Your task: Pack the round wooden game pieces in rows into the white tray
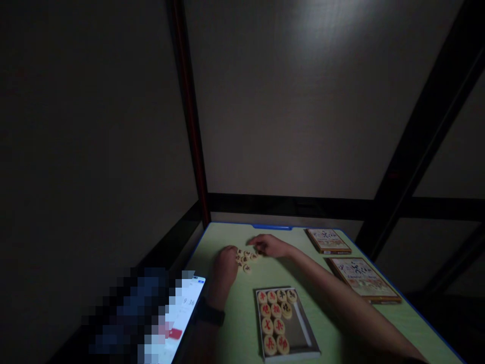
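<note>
Several round wooden Chinese chess pieces with dark characters [244, 259] lie in a loose cluster on the green table [227, 323]. My left hand [226, 264] rests at the left side of this cluster, its back toward me and its fingers mostly hidden. On the far right side of the pieces is my right hand [270, 246], index finger stretched out to the left and the others bent near the outermost piece. Nearer to me sits an open shallow box [301, 323], its left columns filled with chess pieces, mostly red-lettered [276, 310], a few dark-lettered ones at the top right.
Two closed Chinese chess boxes [364, 278] [328, 240] lie along the table's right side. At the lower left a lit phone screen [184, 308] stands beside the table, partly blurred out. A blue-edged clip or handle [272, 227] marks the far edge, with grey walls behind.
</note>
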Available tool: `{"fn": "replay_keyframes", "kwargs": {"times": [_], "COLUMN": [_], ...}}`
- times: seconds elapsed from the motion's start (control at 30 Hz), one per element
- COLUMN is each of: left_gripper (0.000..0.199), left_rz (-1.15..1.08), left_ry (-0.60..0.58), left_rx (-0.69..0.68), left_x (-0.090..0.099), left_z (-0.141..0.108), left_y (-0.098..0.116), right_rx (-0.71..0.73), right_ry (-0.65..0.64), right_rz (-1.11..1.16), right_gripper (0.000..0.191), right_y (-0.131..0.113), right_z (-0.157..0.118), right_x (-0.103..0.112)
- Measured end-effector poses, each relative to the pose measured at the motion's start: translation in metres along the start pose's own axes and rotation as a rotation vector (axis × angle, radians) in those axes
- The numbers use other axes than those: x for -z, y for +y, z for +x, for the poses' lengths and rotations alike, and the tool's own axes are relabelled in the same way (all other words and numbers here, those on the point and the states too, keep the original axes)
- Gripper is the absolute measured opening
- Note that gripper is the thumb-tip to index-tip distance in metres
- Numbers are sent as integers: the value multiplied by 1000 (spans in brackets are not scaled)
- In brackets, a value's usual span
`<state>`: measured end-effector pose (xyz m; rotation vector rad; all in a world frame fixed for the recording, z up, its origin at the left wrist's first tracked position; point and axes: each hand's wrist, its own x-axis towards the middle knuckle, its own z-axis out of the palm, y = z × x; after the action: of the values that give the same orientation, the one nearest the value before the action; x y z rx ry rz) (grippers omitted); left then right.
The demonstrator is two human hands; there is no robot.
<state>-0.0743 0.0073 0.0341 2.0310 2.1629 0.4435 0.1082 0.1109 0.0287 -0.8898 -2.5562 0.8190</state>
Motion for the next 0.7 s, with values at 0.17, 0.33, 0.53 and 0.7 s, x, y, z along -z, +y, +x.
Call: {"fn": "replay_keyframes", "kwargs": {"times": [0.17, 0.33, 0.53, 0.7], "left_gripper": [45, 45, 34, 34], "left_rz": [-3, 26, 106, 146], "left_ry": [31, 64, 78, 74], "left_rx": [9, -21, -43, -49], "left_x": [-2, -9, -11, -7], "left_z": [0, 2, 1, -2], "left_y": [1, -3, -5, -2], "right_rx": [62, 66, 61, 137], "right_ry": [-14, 36, 82, 178], "right_rz": [-72, -194, -291, -274], "right_gripper": [52, 45, 37, 33], "right_y": [1, -6, -8, -22], "right_z": [-23, -28, -37, -36], "right_x": [8, -2, -7, -5]}}
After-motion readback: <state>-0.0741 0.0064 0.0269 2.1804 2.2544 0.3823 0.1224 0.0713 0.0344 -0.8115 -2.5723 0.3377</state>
